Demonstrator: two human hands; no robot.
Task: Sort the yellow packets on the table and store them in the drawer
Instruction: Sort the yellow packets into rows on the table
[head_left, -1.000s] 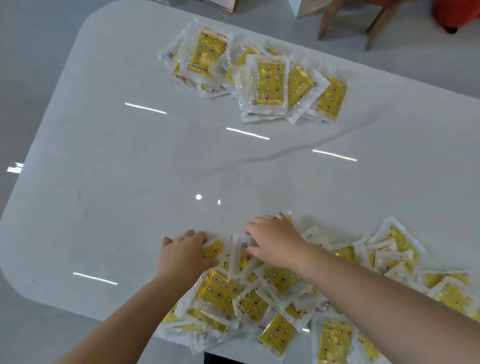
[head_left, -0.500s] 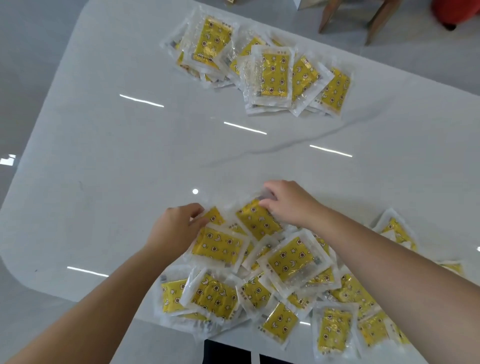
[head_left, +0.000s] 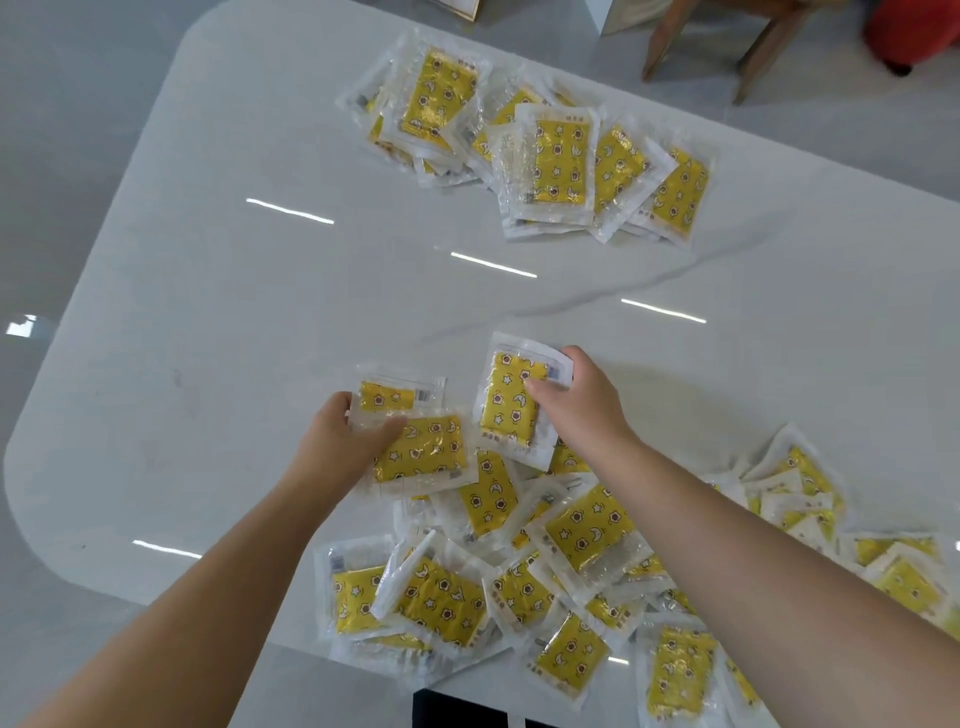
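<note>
At the table's (head_left: 208, 312) far end one batch (head_left: 545, 156) lies sorted, while my left hand (head_left: 337, 441) grips perhaps two packets (head_left: 421, 449) and my right hand (head_left: 582, 410) pinches another packet (head_left: 511, 405) above the unsorted heap (head_left: 571, 545).

Both hands lift yellow packets above the near pile

The left hand (head_left: 335, 441) grips two packets (head_left: 415, 447); the right hand (head_left: 582, 405) pinches one packet (head_left: 511, 402); a second heap (head_left: 530, 140) lies across the white desk (head_left: 260, 312).

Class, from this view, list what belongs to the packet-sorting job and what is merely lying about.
Job: near heap of packets; far pile; packet in right hand; packets in left hand; table.
Lying about: wooden furniture legs; red object.
</note>
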